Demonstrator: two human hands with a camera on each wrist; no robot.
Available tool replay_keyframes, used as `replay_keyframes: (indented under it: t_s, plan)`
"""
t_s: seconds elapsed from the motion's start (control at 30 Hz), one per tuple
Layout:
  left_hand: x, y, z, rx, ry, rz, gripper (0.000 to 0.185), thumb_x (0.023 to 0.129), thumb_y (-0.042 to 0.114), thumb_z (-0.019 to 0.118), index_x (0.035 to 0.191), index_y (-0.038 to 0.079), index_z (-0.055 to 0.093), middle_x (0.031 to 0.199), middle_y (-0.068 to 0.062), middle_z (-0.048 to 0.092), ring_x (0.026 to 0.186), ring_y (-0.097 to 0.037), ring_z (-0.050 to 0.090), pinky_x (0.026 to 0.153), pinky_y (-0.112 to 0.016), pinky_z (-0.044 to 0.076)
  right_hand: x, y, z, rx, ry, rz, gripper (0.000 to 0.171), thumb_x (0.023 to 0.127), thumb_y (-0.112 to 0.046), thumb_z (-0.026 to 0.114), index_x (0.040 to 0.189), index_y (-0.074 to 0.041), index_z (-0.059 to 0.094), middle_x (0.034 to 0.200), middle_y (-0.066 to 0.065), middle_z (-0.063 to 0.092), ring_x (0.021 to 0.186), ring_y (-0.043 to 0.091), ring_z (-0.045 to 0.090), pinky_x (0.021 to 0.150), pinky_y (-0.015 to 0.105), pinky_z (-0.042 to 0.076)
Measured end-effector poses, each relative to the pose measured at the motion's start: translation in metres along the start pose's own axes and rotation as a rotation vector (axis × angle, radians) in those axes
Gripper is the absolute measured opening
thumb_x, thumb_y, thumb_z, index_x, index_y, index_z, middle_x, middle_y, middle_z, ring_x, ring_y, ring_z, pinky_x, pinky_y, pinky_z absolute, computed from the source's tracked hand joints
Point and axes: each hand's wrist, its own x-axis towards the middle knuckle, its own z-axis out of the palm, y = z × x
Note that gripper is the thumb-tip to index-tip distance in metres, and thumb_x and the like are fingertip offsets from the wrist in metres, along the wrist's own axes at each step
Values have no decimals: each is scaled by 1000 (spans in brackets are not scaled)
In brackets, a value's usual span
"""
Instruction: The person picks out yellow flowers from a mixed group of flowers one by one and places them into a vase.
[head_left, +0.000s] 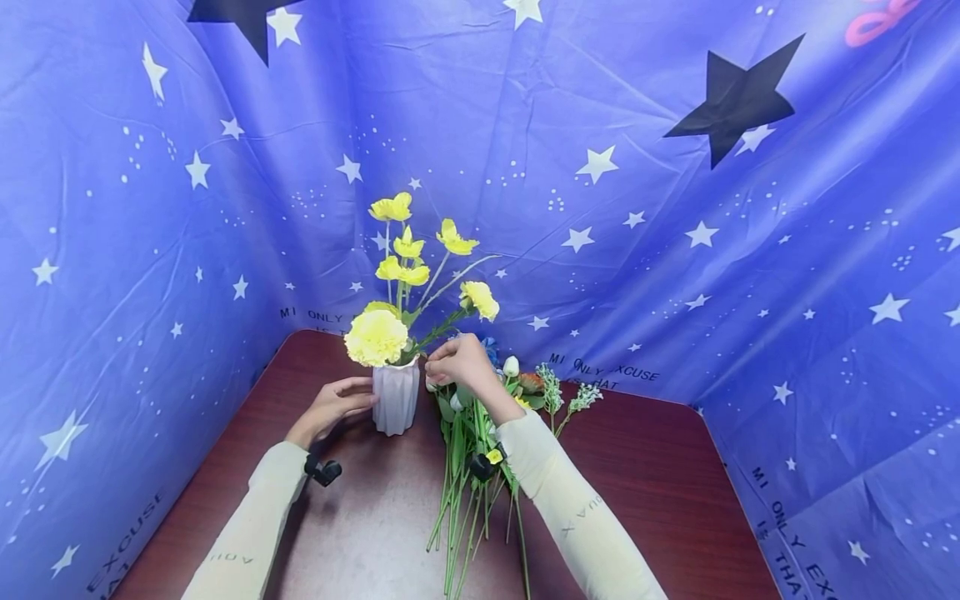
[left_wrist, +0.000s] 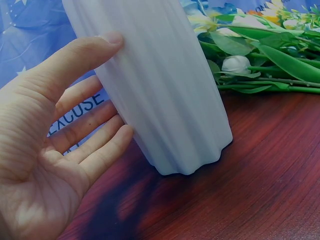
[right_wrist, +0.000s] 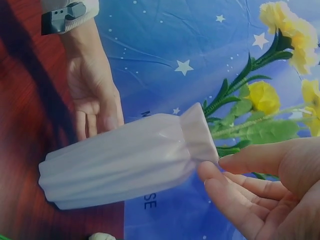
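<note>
The left hand (head_left: 330, 408) rests against the left side of a white ribbed vase (head_left: 395, 397), its thumb and straight fingers laid flat on the wall rather than wrapped round it; the left wrist view shows the thumb high on the vase and the fingers lower, near the foot. The vase stands upright on the dark red counter (head_left: 660, 475), between the two hands. It holds yellow artificial flowers (head_left: 405, 267): a large carnation (head_left: 375, 337) sits at the rim, with smaller blooms rising above on thin stems. The right hand (head_left: 459, 360) is at the right of the vase's mouth, fingers bent loosely beside the flared rim and close to a green stem; whether it pinches that stem cannot be told. Under the right forearm a loose bunch of flower stems (head_left: 468, 492) lies flat on the counter, heads toward the blue star-printed backdrop (head_left: 675, 208).
</note>
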Motion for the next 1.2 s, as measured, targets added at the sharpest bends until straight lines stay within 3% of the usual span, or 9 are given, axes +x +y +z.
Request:
replay_keyframes:
  t_s: [0.23,0.5,0.7,0.9,1.2]
  plan:
    - [0,-1,0,-3,-1,7,60,94,3,71,144,-15,43,117,-2,70,100,-4,70,107,-43,54,-2,8,-14,64,-1,15,12,92,2,70,99,10,74,93,26,76,60,15,71,65,31,66]
    - [0,-1,0,-15,2,-7,58,92,2,73,142,-12,47,110,5,72,100,-4,70,106,-44,54,-4,17,-43,114,17,15,17,92,4,69,107,14,71,90,27,75,61,17,72,68,35,67]
    - [0,0,0,0,0,1,58,93,3,72,143,-13,46,110,5,72,100,-4,70,108,-46,53,-9,26,-67,83,35,-4,19,93,0,71,107,13,71,85,21,76,63,20,73,61,29,65]
    - [2,0,0,11,7,4,56,93,4,72,141,-12,49,110,6,72,101,-3,70,108,-47,52,-18,34,-87,53,54,33,19,93,-5,71,106,10,73,82,15,77,59,12,69,60,27,63]
    - [3,-2,0,18,25,3,44,92,4,74,132,-8,59,106,6,73,99,-5,71,103,-42,56,-29,53,-104,23,71,109,23,95,-5,69,110,11,71,84,15,78,63,15,71,59,25,62]
